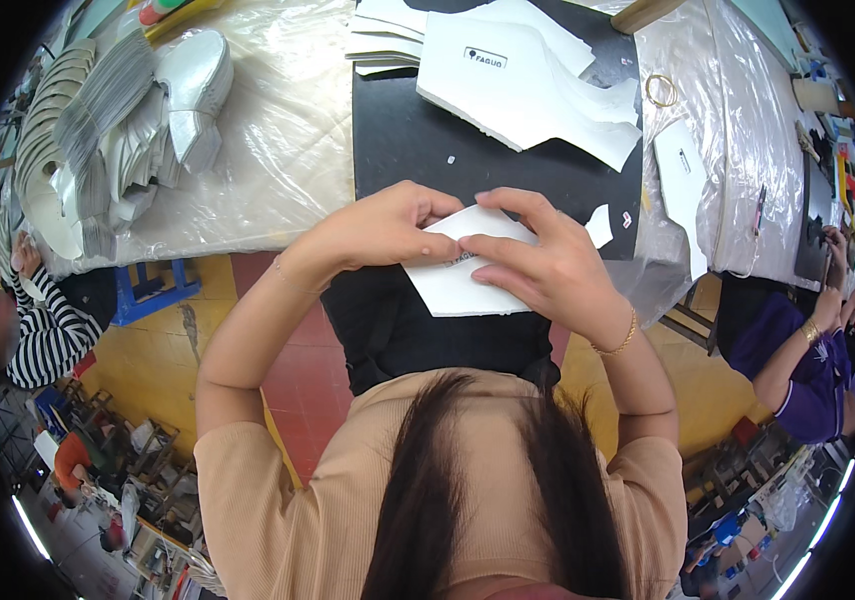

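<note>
A flat white shoe piece (453, 290) with a small dark printed mark lies between my two hands, just over the near edge of the table. My left hand (393, 232) pinches its upper left side, with the thumb lying across the face near the mark. On the other side, my right hand (553, 258) grips the piece, thumb and fingers closed on its surface close to the mark. Part of the print is hidden by the fingers. Beyond my hands, a stack of similar white pieces (518, 85) lies on a black board (388, 150).
Bundles of silvery and white shoe pieces (133, 120) stand at the left on the plastic-covered table (288, 120). To the right are a single white piece (683, 185), a tape ring (661, 91) and a pen (760, 215). Other people sit at both sides.
</note>
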Available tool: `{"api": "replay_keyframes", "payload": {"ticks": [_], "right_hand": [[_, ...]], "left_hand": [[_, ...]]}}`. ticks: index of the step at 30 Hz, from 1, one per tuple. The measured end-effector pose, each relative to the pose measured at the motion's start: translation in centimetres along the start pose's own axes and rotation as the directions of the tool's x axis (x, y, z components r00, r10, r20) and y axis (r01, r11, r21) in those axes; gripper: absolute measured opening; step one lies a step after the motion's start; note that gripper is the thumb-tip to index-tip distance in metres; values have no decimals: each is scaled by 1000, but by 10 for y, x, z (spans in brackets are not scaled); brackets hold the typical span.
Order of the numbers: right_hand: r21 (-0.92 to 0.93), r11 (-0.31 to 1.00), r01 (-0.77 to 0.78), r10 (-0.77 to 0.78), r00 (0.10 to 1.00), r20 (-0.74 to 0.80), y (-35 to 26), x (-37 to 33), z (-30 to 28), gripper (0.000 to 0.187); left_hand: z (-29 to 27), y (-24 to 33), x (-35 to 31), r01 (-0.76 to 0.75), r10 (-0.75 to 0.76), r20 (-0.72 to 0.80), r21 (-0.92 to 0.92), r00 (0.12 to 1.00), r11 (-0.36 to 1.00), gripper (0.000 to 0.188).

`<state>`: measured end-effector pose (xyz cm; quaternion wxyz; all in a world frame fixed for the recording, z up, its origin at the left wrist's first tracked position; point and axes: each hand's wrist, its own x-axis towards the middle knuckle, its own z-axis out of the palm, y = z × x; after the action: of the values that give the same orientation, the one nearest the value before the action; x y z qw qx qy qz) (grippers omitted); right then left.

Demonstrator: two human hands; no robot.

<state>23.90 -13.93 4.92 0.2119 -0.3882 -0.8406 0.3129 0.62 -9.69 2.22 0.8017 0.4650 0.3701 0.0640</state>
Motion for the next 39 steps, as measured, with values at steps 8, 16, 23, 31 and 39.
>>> {"api": "replay_keyframes", "payload": {"ticks": [8, 16, 23, 31, 39], "right_hand": [[-170, 982, 82, -96, 993, -73, 6, -6, 7, 34], [42, 999, -21, 25, 994, -104, 14, -10, 22, 18], [58, 997, -47, 49, 998, -35, 8, -10, 25, 15], [159, 985, -60, 49, 996, 72, 10, -3, 9, 14], [-299, 948, 108, -116, 993, -9, 7, 6, 11, 20]], "left_hand": [[-6, -3, 9, 24, -27, -20, -130, 999, 991, 29], [11, 12, 8, -7, 51, -126, 329, 991, 944, 31], [17, 19, 9, -8, 105, -130, 594, 986, 805, 25], [20, 24, 13, -52, 212, -143, 702, 967, 710, 23], [20, 32, 19, -41, 298, -244, 707, 923, 706, 24]]}}
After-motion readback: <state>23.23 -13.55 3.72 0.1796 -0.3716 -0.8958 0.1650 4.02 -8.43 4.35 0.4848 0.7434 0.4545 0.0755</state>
